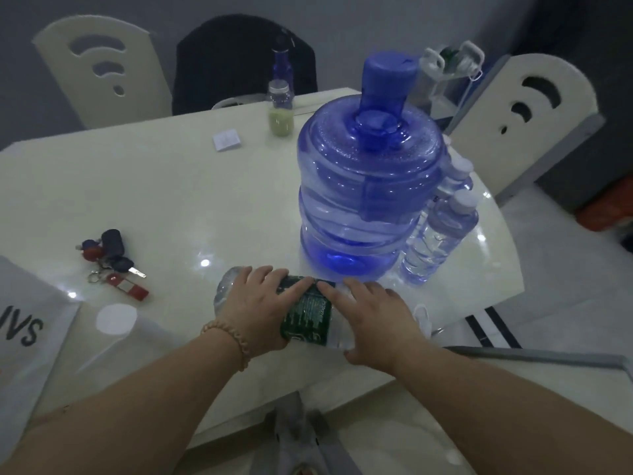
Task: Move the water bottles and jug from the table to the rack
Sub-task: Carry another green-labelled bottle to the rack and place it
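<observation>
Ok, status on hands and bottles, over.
Left hand, right hand both grip green-label bottle, lying on its side. Jug upright behind it. Nothing in the way.

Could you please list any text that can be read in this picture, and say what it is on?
"IVS": large dark letters on the white sheet at left, cut by the edge.
Green label on the bottle: print too small to read.

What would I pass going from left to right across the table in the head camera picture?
In order: keys → folded white paper → small jar → big blue jug → clear water bottle. The green-label bottle, held by the left hand and right hand, spans several, so it is left out.
</observation>
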Demonstrator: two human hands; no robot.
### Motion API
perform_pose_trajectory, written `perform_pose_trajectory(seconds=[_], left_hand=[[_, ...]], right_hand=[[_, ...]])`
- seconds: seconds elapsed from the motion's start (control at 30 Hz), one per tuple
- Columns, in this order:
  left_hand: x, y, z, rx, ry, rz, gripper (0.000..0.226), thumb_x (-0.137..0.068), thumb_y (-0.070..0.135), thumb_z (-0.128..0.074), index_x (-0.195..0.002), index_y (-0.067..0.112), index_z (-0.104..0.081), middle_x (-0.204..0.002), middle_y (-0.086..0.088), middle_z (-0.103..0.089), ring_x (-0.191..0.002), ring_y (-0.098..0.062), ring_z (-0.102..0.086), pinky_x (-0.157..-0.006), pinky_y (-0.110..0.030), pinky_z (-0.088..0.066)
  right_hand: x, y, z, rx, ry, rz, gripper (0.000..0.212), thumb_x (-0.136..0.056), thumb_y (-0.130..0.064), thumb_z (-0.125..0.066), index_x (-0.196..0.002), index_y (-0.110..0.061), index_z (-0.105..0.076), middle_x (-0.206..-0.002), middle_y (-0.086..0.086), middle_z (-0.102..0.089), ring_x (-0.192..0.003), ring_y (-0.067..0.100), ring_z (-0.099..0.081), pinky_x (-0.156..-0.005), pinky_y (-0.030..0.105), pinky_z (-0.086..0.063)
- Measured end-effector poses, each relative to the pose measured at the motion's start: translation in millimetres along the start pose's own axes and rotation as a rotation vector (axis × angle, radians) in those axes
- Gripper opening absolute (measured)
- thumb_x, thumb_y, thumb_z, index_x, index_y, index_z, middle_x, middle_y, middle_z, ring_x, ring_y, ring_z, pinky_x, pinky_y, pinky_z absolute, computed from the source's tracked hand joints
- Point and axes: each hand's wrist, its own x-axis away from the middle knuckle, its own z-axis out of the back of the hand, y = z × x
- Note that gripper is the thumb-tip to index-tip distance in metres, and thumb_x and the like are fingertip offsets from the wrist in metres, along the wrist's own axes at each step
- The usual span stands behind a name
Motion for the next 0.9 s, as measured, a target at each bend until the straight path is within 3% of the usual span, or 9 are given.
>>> perform_pose_trajectory(seconds=[0.17,0.33,0.47,0.63,0.9], left_hand=[[-14.9,53.7,29.1,0.051,0.068,0.019,0.098,-0.044,0.059,-0.074,-0.133,0.031,-0.041,-0.107,-0.008,-0.062,-0.093,-0.032,-0.059,-0.085,-0.048,-0.046],[-61.7,132.0,91.7,-0.05,0.179,-0.102,0.094,-0.05,0.059,-0.069,-0.133,0.033,-0.036,-0.106,-0.006,-0.06,-0.092,-0.03,-0.056,-0.084,-0.045,-0.045],[-95.8,217.1,137.6,-0.139,0.227,-0.156,0.095,-0.054,0.064,-0.069,-0.134,0.035,-0.027,-0.111,-0.005,-0.059,-0.096,-0.026,-0.055,-0.087,-0.043,-0.044],[-149.7,348.1,184.6,-0.176,0.339,-0.24,0.093,-0.05,0.067,-0.064,-0.13,0.031,-0.036,-0.103,-0.011,-0.062,-0.087,-0.03,-0.058,-0.08,-0.044,-0.046],[-224.4,472.9,222.0,-0.195,0.34,-0.337,0.096,-0.06,0.068,-0.064,-0.138,0.036,-0.018,-0.121,-0.008,-0.054,-0.106,-0.028,-0.051,-0.094,-0.047,-0.039]], right_hand=[[42.2,45.0,32.7,0.069,0.009,0.031,0.116,-0.065,-0.051,-0.074,-0.143,-0.039,0.01,-0.141,0.007,-0.032,-0.117,0.03,-0.043,-0.094,0.044,-0.042],[115.6,117.4,71.7,0.045,0.108,-0.049,0.114,-0.06,-0.053,-0.074,-0.144,-0.04,0.003,-0.136,0.005,-0.038,-0.112,0.03,-0.047,-0.088,0.041,-0.045],[183.4,188.7,94.9,0.091,0.168,-0.079,0.119,-0.059,-0.059,-0.074,-0.146,-0.039,0.004,-0.141,0.005,-0.036,-0.116,0.03,-0.045,-0.092,0.042,-0.045],[286.7,291.1,116.6,0.1,0.227,-0.146,0.116,-0.062,-0.059,-0.07,-0.145,-0.04,0.009,-0.144,0.002,-0.032,-0.119,0.027,-0.042,-0.094,0.041,-0.044],[379.8,398.4,140.3,0.093,0.268,-0.248,0.11,-0.071,-0.061,-0.064,-0.145,-0.039,0.013,-0.152,0.002,-0.022,-0.13,0.023,-0.032,-0.101,0.037,-0.037]])
